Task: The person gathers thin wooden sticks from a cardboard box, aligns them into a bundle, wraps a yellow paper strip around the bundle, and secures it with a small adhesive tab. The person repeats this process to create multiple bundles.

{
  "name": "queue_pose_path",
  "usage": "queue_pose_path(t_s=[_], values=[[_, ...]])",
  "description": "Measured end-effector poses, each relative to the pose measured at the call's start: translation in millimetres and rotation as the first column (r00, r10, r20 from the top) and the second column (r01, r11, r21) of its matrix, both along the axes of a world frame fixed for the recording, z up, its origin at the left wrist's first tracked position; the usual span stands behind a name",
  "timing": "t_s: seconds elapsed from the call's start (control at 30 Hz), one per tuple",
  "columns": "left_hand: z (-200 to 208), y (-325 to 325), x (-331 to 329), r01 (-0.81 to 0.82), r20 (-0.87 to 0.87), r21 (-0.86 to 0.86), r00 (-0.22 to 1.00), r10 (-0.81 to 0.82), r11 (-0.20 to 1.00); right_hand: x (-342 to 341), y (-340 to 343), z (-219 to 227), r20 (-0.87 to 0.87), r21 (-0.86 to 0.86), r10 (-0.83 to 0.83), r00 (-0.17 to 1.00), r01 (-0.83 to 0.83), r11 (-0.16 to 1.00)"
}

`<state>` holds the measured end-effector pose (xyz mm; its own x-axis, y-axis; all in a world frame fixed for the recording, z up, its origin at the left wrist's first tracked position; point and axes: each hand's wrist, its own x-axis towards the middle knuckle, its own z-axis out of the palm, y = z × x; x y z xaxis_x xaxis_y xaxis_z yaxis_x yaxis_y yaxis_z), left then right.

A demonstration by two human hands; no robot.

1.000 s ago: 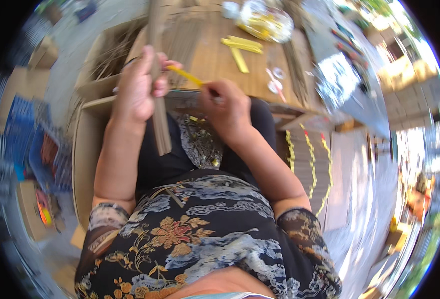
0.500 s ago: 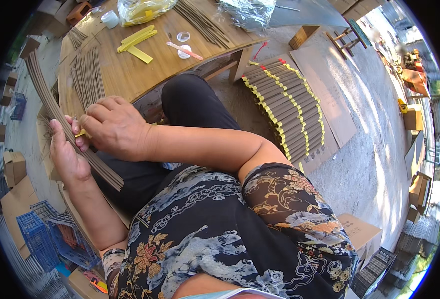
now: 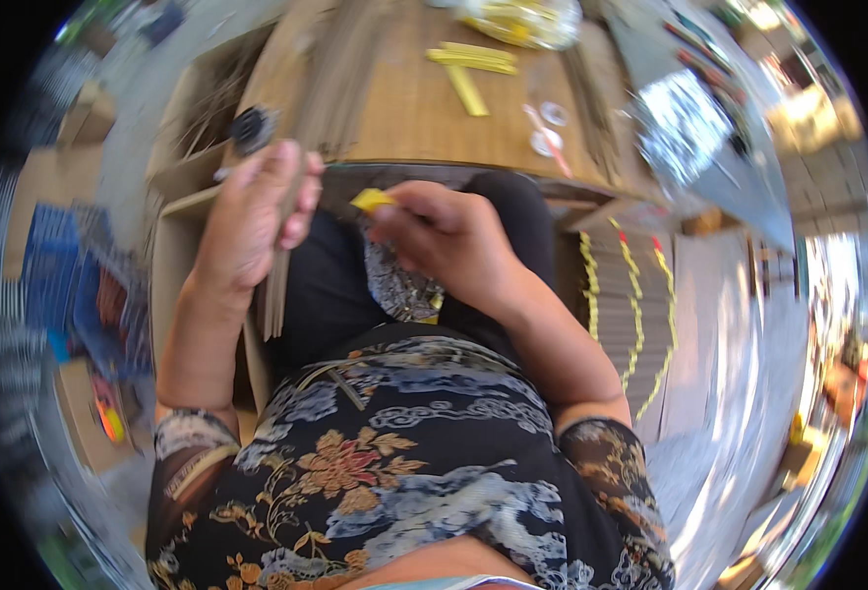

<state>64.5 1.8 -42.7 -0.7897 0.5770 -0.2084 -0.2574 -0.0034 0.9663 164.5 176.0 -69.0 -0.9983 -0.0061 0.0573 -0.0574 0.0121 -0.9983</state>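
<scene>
My left hand [image 3: 249,221] is closed around a bundle of thin brown sticks [image 3: 278,285] that runs upright from my lap toward the wooden table [image 3: 404,108]. My right hand [image 3: 448,241] pinches a small yellow strip [image 3: 372,200] just to the right of the bundle, over my lap. The picture is blurred, so I cannot tell if the strip touches the sticks.
Yellow strips [image 3: 470,67], a clear bag [image 3: 522,20] and small white rings [image 3: 550,128] lie on the table. A tray of bundled sticks with yellow bands [image 3: 630,305] sits at my right. A cardboard box [image 3: 173,285] and blue crate [image 3: 55,265] stand at my left.
My view has swung back toward the table. The bundle in my left hand has gone from slanted at my left side to upright in front of me, my right hand still at it.
</scene>
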Motion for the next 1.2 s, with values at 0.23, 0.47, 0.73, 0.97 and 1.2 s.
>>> queue_pose_path(t_s=[0.23, 0.47, 0.73, 0.97, 1.2], values=[[-15.1, -26.4, 38.2, 0.181, 0.069, -0.087, 0.982, -0.176, 0.98, 0.0, -26.7, 5.5, 0.216, -0.14, 0.239, 0.947, -0.213, 0.967], [-23.9, -29.8, 49.8, 0.202, 0.064, -0.032, 0.978, -0.2, 0.979, -2.8, -43.0, 1.0, 0.23, -0.167, 0.171, 0.958, -0.134, 0.977], [-26.6, -34.5, 50.1, 0.215, 0.024, -0.022, 0.976, -0.215, 0.976, -3.6, -47.4, 6.3, 0.22, -0.01, 0.094, 0.971, -0.094, 0.996], [-21.6, -37.3, 56.1, 0.162, 0.118, 0.089, 0.978, -0.172, 0.983, -1.0, -48.9, 16.1, 0.231, 0.02, 0.09, 0.969, -0.097, 0.995], [-24.6, -38.4, 56.2, 0.202, 0.06, 0.163, 0.975, -0.214, 0.966, -0.2, -47.8, 17.4, 0.258, 0.035, 0.085, 0.962, -0.097, 0.995]])
